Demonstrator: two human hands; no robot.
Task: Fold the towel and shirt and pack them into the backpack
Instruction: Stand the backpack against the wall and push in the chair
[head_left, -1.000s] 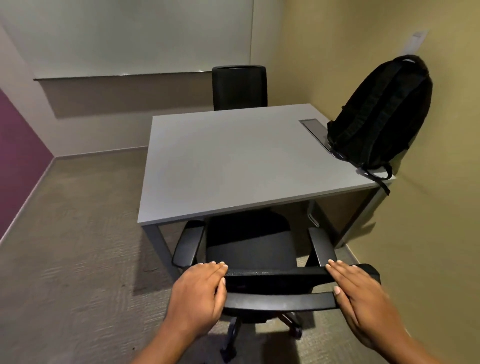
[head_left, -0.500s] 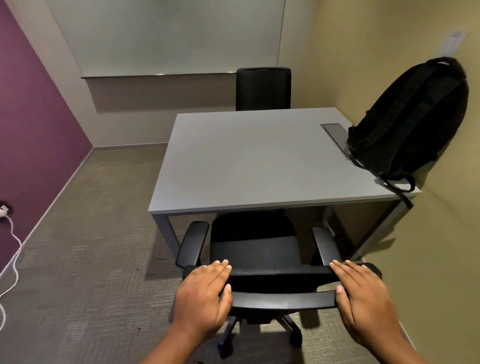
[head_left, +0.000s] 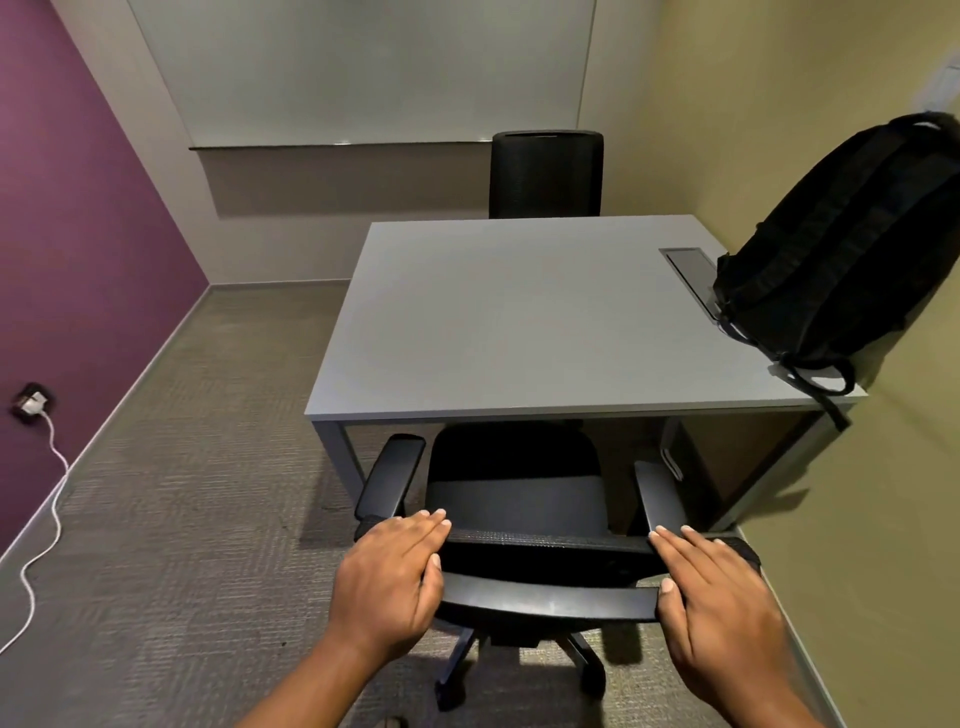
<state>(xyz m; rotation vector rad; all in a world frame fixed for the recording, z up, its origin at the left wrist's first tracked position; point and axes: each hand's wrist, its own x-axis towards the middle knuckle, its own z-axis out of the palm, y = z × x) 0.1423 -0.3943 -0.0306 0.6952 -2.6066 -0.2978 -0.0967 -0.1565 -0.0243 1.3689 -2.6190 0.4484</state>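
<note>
A black backpack (head_left: 841, 249) stands tilted on the right edge of the grey table (head_left: 519, 312), leaning against the yellow wall, a strap hanging over the table's corner. My left hand (head_left: 387, 582) and my right hand (head_left: 717, 597) lie with straight fingers on the top edge of a black office chair's backrest (head_left: 545, 543), thumbs against the bar behind it. The chair's seat (head_left: 519, 499) is partly tucked under the table. No towel or shirt shows in this view.
A second black chair (head_left: 545, 174) stands behind the table's far side. A cable hatch (head_left: 688, 265) is set in the tabletop beside the backpack. A charger (head_left: 32, 402) with a white cable hangs from the purple left wall. Carpet (head_left: 182, 493) lies to the left.
The view has swung left, showing more of the purple wall and the charger. Both hands stay on the chair's backrest.
</note>
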